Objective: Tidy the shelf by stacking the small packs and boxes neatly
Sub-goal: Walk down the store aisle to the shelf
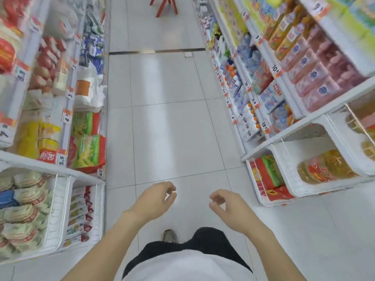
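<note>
1. We look down a shop aisle w/ a white tiled floor (172, 128); shelving runs along both sides.
2. Our left hand (154, 199) hangs over the floor, fingers (169, 188) loosely curled, thumb and forefinger tips near each other, nothing held.
3. Our right hand (227, 205) hangs just beside it, apart from it; its fingers (216, 194) are also loosely curled, nothing in them.
4. Neither hand touches any shelf or pack.
5. Task items: small packs (80, 216) stand in a row in a white bin (60, 209) at lower left, near our left arm.
6. Next to them, further left, is a pile of round wrapped packs (22, 207) in the adjoining bin.
7. Above that, left shelves (48, 165) carry green-and-red bags (87, 151), yellow packs (36, 136) and red packs; print too blurred to read.
8. Right side: oil bottles (324, 167) lie in a white bin (334, 191) at lower right; a red-and-green pack (267, 175) sits in the wire-fronted bin beside it.
9. Right shelves (288, 102) above hold pink packs (316, 78), blue-and-white packs and price tags.
10. A red stand (164, 5) is on the floor at the far end of the aisle.
11. Below us: white shirt (188, 266), dark trousers, one shoe (170, 235) on the floor.
</note>
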